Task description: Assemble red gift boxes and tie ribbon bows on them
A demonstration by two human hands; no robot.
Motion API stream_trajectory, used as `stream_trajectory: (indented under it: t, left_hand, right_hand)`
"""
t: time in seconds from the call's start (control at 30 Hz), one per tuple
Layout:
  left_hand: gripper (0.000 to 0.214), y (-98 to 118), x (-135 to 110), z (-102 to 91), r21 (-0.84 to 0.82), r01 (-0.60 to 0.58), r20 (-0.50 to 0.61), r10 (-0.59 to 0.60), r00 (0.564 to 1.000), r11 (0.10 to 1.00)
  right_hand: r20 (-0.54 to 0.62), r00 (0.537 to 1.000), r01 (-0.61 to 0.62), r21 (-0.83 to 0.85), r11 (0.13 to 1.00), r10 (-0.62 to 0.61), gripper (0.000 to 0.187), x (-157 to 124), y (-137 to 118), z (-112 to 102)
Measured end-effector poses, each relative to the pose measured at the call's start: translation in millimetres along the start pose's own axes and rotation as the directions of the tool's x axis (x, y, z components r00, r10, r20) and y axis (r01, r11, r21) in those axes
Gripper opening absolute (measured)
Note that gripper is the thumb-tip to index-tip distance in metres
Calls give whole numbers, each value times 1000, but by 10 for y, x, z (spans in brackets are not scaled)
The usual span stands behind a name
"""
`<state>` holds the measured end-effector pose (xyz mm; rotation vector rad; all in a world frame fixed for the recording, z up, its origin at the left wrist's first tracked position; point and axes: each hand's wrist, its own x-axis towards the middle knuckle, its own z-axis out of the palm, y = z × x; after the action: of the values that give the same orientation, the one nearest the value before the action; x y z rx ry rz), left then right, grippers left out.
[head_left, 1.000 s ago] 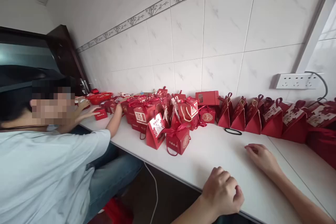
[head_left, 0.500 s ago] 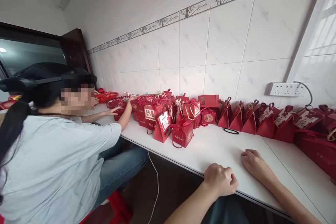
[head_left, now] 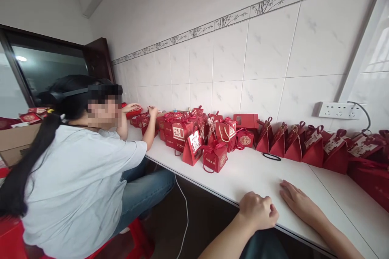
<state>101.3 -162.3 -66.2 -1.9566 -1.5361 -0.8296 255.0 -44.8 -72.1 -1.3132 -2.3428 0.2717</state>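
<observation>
1 left hand (head_left: pixel 258 210) rests in a fist, any contents hidden, at the edge of a white bench (head_left: pixel 243 176), the right hand (head_left: pixel 299 201) lies flat and empty, and beyond are a black loop (head_left: pixel 272 153) and red gift boxes (head_left: pixel 216 161) near the tiled wall (head_left: pixel 264 52).

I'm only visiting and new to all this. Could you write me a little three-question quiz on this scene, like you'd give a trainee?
1. True or false: the camera wearer's left hand is holding a red box.

2. Pick one: what colour is the loop lying on the white table?
A) Blue
B) Black
C) Yellow

3. Short answer: which of the wearer's hands is nearer the row of triangular red boxes?

Key:
1. False; its fingers are curled in and no box is in it.
2. B.
3. The right hand.
</observation>
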Motion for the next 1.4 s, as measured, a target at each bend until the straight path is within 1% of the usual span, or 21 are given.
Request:
stream_trajectory:
  t: [0.07,0.2,0.33,0.4,0.57,0.77,0.83,1.0,1.17,1.3,1.4]
  left_hand:
    - [14,7,1,1,7,1,-10,-1,1000,1000]
    - [14,11,4,12,20,-1,-17,1,1000,1000]
    - [16,10,2,39,23,-6,-7,6,1000,1000]
    - [16,12,-1,53,24,-2,-2,2,1000,1000]
    - [15,16,-1,57,24,2,-1,-2,1000,1000]
    - [14,9,-4,33,1,1,-3,-1,1000,1000]
    - [14,5,-6,30,-13,-2,0,2,1000,1000]
    - [13,-11,-4,16,-34,-9,3,9,1000,999]
    - [13,-11,2,6,-33,-25,-14,24,1000,999]
    - [13,14,9,12,-19,-13,-38,12,999,1000]
    - [13,30,15,15,-6,4,-59,-4,998,1000]
  right_hand:
    - [-6,1000,27,-7,1000,-27,51,3,30,27]
    - [-31,999,35,-20,999,-35,53,29,138,127]
    - [-73,991,107,-46,993,-110,41,56,228,202]
    - [-72,989,126,-65,990,-131,37,58,244,211]
    - [-14,996,91,-84,992,-92,42,58,236,199]
    - [-16,998,52,-65,997,-53,51,19,144,125]
    - [-8,998,59,-74,996,-60,50,-3,97,92]
    - [-25,999,22,-79,997,-24,47,-28,37,60]
    - [-27,999,39,-104,994,-42,46,-16,86,101]
    - [-42,996,71,-109,992,-76,42,-7,157,160]
    - [-39,997,65,-95,993,-69,46,-2,199,194]
